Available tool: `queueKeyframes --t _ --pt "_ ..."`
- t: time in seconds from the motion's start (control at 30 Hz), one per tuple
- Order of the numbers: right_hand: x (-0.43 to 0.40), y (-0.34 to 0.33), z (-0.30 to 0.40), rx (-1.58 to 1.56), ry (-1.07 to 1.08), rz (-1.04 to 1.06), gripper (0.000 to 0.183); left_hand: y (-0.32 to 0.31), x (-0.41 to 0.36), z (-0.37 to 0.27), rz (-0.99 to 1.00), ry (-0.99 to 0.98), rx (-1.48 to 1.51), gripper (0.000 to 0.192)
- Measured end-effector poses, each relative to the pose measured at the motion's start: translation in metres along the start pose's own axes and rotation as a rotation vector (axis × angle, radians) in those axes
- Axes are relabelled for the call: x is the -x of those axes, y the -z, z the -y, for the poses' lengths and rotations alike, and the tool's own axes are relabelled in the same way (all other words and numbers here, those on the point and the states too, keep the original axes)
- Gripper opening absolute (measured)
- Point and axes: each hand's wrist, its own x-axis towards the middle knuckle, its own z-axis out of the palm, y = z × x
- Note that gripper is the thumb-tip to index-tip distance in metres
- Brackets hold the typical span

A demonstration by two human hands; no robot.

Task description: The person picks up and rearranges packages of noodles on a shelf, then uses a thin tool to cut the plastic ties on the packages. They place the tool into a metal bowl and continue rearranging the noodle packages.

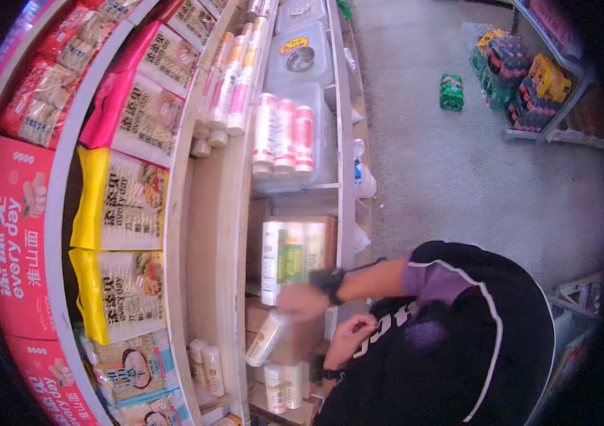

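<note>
My right hand [302, 302], blurred, is at the upper end of a white, gold-printed cylindrical pack [267, 339], apparently of dried noodles, and grips it. The pack tilts over the shelf. Close to my chest is my left hand [352, 336], fingers partly curled; whether anything is in them cannot be made out. Beside my right hand stand a white cylindrical pack [271, 261] and a green-labelled pack [292, 258]. Two similar pale packs [275, 390] stand below the tilted one in the picture.
Wooden shelving [211, 213] runs along my front. It holds yellow noodle bags [134, 199], a pink noodle bag [142, 117], red cartons [17, 234], red-and-white cylinders [284, 133] and clear plastic bins [299, 53]. Wrapped bottle packs [525, 85] stand across the grey floor [424, 175].
</note>
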Motion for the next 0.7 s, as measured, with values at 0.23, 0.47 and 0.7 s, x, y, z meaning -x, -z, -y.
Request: queueKeyframes --t 0.23,0.47,0.7 --pt "0.158 0.18 -0.044 0.271 -0.734 -0.066 0.027 0.012 -0.102 -0.078 0.479 -0.094 -0.147 0.006" --pt "0.247 0.269 -0.035 0.214 -1.327 -0.294 0.025 0.025 -0.188 -0.168 0.619 -0.342 -0.384 0.011" --pt "0.254 0.314 -0.1 0.035 -1.32 -0.476 0.027 0.003 -0.273 -0.231 0.492 -0.165 -0.377 0.012"
